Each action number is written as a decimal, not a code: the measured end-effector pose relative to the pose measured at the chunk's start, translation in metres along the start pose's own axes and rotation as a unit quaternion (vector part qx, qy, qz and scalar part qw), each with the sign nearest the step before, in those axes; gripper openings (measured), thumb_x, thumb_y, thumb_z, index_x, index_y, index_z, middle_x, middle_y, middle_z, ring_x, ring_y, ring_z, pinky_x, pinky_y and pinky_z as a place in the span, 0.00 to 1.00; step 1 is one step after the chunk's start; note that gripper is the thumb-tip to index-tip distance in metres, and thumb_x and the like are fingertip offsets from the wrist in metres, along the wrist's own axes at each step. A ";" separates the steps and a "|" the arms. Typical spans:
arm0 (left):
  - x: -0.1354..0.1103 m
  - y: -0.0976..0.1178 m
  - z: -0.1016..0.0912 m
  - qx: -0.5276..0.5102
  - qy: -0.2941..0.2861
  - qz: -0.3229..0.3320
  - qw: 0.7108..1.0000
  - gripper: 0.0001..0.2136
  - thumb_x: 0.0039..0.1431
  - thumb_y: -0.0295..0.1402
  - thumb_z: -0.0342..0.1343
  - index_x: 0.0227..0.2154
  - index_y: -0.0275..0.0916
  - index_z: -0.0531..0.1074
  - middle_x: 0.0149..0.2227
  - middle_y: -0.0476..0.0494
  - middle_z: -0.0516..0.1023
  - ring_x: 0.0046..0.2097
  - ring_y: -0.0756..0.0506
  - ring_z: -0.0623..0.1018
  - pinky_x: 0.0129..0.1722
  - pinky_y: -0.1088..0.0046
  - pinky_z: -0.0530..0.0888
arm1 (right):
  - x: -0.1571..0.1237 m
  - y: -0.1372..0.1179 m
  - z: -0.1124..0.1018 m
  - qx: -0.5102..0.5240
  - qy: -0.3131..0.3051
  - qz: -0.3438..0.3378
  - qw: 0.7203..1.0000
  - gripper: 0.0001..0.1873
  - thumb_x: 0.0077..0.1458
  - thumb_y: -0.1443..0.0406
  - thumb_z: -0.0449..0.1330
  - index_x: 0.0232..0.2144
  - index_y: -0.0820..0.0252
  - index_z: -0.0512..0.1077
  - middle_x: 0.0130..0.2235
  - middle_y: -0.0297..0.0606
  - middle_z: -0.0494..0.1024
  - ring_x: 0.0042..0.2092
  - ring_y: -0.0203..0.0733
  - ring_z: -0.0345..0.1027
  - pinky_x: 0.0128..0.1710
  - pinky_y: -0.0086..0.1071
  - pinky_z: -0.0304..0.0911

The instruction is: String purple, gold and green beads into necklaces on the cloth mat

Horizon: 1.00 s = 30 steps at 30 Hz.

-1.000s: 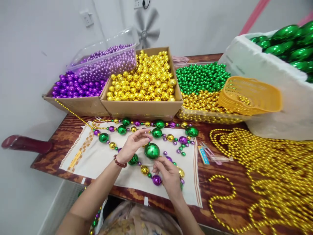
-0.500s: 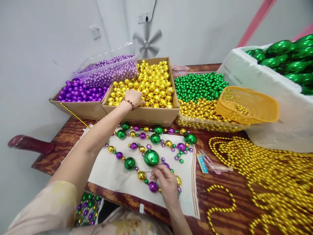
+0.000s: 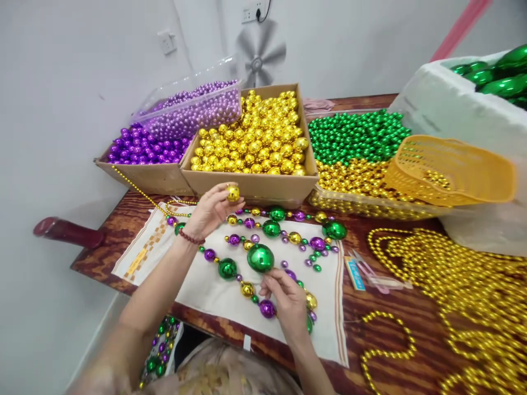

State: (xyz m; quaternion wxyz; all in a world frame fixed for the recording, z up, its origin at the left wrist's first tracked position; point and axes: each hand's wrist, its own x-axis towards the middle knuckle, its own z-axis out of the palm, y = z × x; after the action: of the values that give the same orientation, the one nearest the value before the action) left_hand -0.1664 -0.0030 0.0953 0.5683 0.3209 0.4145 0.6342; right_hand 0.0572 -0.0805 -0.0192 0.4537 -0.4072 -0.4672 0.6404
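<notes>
My left hand [image 3: 211, 211] is raised above the white cloth [image 3: 206, 288] and pinches a gold bead [image 3: 233, 192] between thumb and fingers. My right hand [image 3: 288, 304] rests on the cloth with its fingers pinched together just below a large green bead [image 3: 261, 257]; what they grip is too thin to name. A strand of green, gold and purple beads [image 3: 284, 233] loops over the cloth around both hands. The cardboard box of gold beads [image 3: 251, 140] stands just behind my left hand.
A box of purple beads [image 3: 140, 151] and a clear tub of lilac beads [image 3: 193, 112] stand at back left. A tray of green and gold beads [image 3: 354, 148], an orange basket [image 3: 448, 170] and a white box of large green beads [image 3: 489, 77] sit right. Gold bead strands [image 3: 465, 285] cover the table's right side.
My left hand reached into the gold bead box, then came back toward me holding one gold bead. My right hand stayed pinched beside the large green bead.
</notes>
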 end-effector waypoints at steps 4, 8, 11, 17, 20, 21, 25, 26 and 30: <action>-0.027 -0.017 -0.013 -0.122 0.052 -0.048 0.990 0.10 0.58 0.31 0.60 0.43 0.37 0.75 0.42 0.42 0.79 0.44 0.44 0.81 0.50 0.64 0.77 | -0.001 -0.003 0.003 -0.033 -0.026 -0.016 0.999 0.08 0.57 0.61 0.62 0.30 0.59 0.76 0.24 0.34 0.75 0.24 0.37 0.71 0.25 0.26 0.67; -0.033 -0.023 -0.019 -0.157 0.057 -0.052 0.984 0.11 0.61 0.31 0.59 0.46 0.37 0.74 0.40 0.44 0.79 0.43 0.45 0.81 0.50 0.62 0.77 | 0.001 -0.005 0.010 -0.063 -0.052 -0.029 0.996 0.07 0.58 0.62 0.61 0.30 0.59 0.77 0.24 0.33 0.75 0.24 0.36 0.71 0.25 0.27 0.66; -0.035 -0.025 -0.020 -0.173 0.053 -0.062 0.982 0.11 0.62 0.32 0.58 0.47 0.38 0.74 0.39 0.45 0.79 0.42 0.45 0.81 0.50 0.61 0.78 | 0.001 -0.005 0.015 -0.074 -0.053 -0.028 0.995 0.08 0.58 0.62 0.61 0.30 0.59 0.77 0.24 0.33 0.75 0.23 0.36 0.70 0.24 0.27 0.66; -0.038 -0.026 -0.021 -0.201 0.071 -0.086 0.973 0.10 0.64 0.34 0.56 0.46 0.38 0.75 0.38 0.46 0.80 0.39 0.49 0.81 0.50 0.65 0.78 | -0.001 -0.007 0.017 -0.084 -0.041 -0.021 0.995 0.08 0.57 0.61 0.61 0.30 0.59 0.77 0.23 0.34 0.75 0.23 0.38 0.70 0.24 0.29 0.66; -0.038 -0.026 -0.020 -0.194 0.080 -0.088 0.974 0.10 0.63 0.34 0.57 0.45 0.39 0.76 0.37 0.46 0.80 0.38 0.49 0.81 0.50 0.65 0.78 | -0.002 -0.007 0.017 -0.086 -0.037 -0.013 0.995 0.09 0.57 0.61 0.62 0.29 0.59 0.76 0.22 0.34 0.75 0.23 0.38 0.70 0.23 0.29 0.66; -0.038 -0.026 -0.020 -0.190 0.082 -0.086 0.975 0.10 0.63 0.34 0.58 0.45 0.39 0.76 0.37 0.46 0.80 0.38 0.49 0.81 0.50 0.65 0.78 | -0.002 -0.007 0.017 -0.086 -0.036 -0.011 0.996 0.09 0.57 0.61 0.62 0.29 0.59 0.76 0.22 0.34 0.75 0.23 0.38 0.70 0.23 0.29 0.66; -0.037 -0.028 -0.021 -0.179 0.086 -0.085 0.976 0.10 0.63 0.34 0.58 0.46 0.40 0.76 0.37 0.46 0.79 0.38 0.49 0.80 0.50 0.65 0.77 | -0.002 -0.006 0.018 -0.081 -0.028 -0.001 0.996 0.09 0.56 0.60 0.62 0.29 0.59 0.76 0.22 0.34 0.75 0.23 0.38 0.70 0.23 0.29 0.67; -0.037 -0.028 -0.021 -0.177 0.086 -0.085 0.977 0.11 0.63 0.35 0.58 0.46 0.40 0.75 0.37 0.46 0.79 0.38 0.49 0.80 0.50 0.65 0.77 | -0.002 -0.005 0.018 -0.079 -0.026 0.002 0.997 0.09 0.56 0.60 0.62 0.29 0.59 0.76 0.22 0.34 0.75 0.23 0.38 0.70 0.23 0.29 0.67; -0.038 -0.028 -0.021 -0.166 0.081 -0.077 0.980 0.11 0.62 0.35 0.59 0.46 0.39 0.75 0.37 0.46 0.79 0.38 0.49 0.80 0.49 0.66 0.78 | -0.002 -0.006 0.018 -0.078 -0.024 0.008 0.997 0.09 0.56 0.59 0.62 0.29 0.59 0.76 0.22 0.34 0.76 0.22 0.38 0.70 0.23 0.29 0.66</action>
State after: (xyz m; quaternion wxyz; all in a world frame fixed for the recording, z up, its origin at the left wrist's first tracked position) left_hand -0.1669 -0.0436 0.0632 0.6256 0.1364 0.3714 0.6724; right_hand 0.0423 -0.0856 -0.0096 0.4036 -0.4296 -0.5233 0.6153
